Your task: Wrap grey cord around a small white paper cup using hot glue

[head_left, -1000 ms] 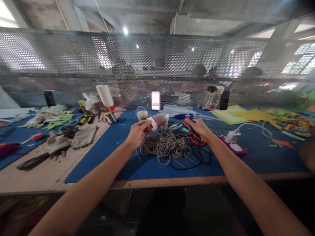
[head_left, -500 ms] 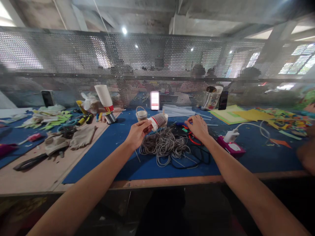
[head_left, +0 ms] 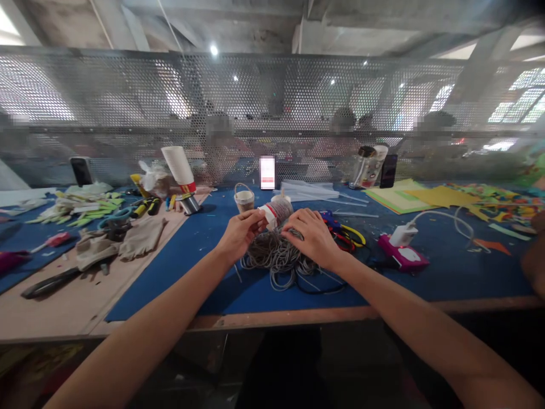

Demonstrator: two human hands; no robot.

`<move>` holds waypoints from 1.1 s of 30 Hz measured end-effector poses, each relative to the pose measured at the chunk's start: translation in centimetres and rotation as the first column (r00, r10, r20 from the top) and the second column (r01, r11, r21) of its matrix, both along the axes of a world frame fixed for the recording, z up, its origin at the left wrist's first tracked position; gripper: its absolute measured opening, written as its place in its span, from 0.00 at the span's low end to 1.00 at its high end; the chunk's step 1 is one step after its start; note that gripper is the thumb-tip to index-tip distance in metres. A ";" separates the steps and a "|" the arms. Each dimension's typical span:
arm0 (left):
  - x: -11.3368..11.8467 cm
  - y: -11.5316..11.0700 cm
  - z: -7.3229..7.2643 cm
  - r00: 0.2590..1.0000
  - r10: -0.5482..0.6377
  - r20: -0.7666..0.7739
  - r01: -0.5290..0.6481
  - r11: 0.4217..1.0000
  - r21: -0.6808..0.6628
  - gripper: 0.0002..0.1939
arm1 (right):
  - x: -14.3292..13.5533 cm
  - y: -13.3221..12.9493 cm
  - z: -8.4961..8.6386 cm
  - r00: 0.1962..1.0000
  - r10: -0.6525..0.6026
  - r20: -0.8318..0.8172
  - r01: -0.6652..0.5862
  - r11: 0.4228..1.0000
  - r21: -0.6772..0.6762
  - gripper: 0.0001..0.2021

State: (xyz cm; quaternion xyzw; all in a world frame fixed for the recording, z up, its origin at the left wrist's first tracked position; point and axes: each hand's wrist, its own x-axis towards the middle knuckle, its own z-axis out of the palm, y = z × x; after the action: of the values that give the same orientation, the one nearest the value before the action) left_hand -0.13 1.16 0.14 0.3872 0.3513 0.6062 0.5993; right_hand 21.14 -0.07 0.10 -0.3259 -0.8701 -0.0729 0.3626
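Head view: the left hand (head_left: 242, 234) is pinching the white end of a paper cup (head_left: 277, 212), which is tipped on its side just above a messy grey cord (head_left: 276, 258) pile in the middle of the blue-topped counter (head_left: 179, 287). The far part of the cup is wrapped in something grey, with a bit of red showing. The right hand (head_left: 314, 236) is right next to it, palm down, fingers bent over the pile with a bit of cord by the thumb, but I can't tell if it's actually gripping that. Just past that hand there's a blue glue gun (head_left: 327, 217) and a yellow handle (head_left: 356, 234), then a magenta power block (head_left: 401, 254) further right. Behind the left hand, a little basket (head_left: 244, 202) stands upright, handle and all.
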 end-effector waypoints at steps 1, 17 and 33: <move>0.0 0.0 0.0 1.000 -0.006 -0.002 0.006 1.000 0.007 0.14 | 0.2 0.1 0.1 0.998 0.018 -0.054 -0.019 0.999 -0.026 0.05; -0.1 0.0 0.0 1.000 -0.004 0.026 0.003 1.000 0.004 0.12 | 0.1 0.4 -0.4 0.976 0.106 -0.189 -0.139 0.976 -0.169 0.05; 0.1 -0.1 0.0 1.000 -0.001 -0.030 0.004 0.995 0.104 0.12 | 0.2 0.7 -0.3 0.948 0.041 -0.315 -0.170 0.903 -0.394 0.14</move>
State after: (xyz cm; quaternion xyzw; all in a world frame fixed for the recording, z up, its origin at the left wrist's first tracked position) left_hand -0.07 1.06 0.17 0.4275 0.3277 0.6171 0.5736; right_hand 21.39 0.60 -0.22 -0.3549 -0.8168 0.1842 0.4159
